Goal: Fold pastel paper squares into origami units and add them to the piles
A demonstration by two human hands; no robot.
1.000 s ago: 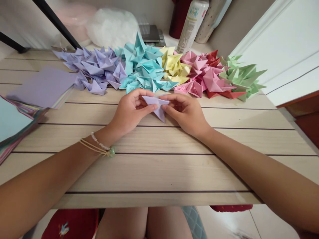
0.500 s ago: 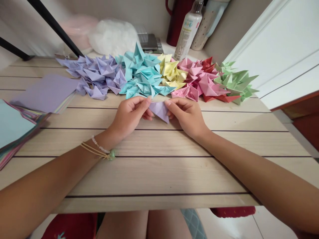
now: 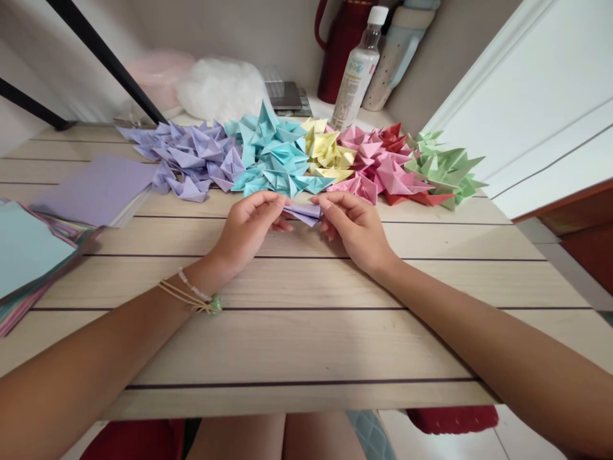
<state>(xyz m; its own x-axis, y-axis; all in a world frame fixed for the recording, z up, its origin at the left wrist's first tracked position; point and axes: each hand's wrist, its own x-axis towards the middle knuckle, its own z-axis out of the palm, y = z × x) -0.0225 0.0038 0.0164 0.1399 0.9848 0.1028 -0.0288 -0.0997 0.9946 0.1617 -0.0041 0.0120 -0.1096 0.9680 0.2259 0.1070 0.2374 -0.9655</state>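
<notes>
Between my two hands is a small folded piece of purple origami paper [image 3: 304, 213], held just above the table in front of the paper pile. My left hand [image 3: 251, 223] pinches its left end between thumb and fingers. My right hand [image 3: 352, 223] grips the right end in the same way. The fingers cover both ends, and a pointed flap shows between them. Right behind my hands lie folded blue paper pieces [image 3: 275, 153], with purple ones [image 3: 196, 153] to their left and yellow ones [image 3: 329, 150] to their right.
Pink folded pieces [image 3: 393, 172] and green ones [image 3: 450, 167] lie farther right. Purple sheets [image 3: 96, 188] and a light blue stack [image 3: 29, 249] are at the left. Behind stand a bottle [image 3: 357, 76], a red jug [image 3: 340, 57] and a speckled tumbler [image 3: 393, 64].
The purple paper has turned in my hands, from a spread pointed shape to a flatter, narrower one. Both thumbs have moved apart to its ends. The view has tilted up slightly.
</notes>
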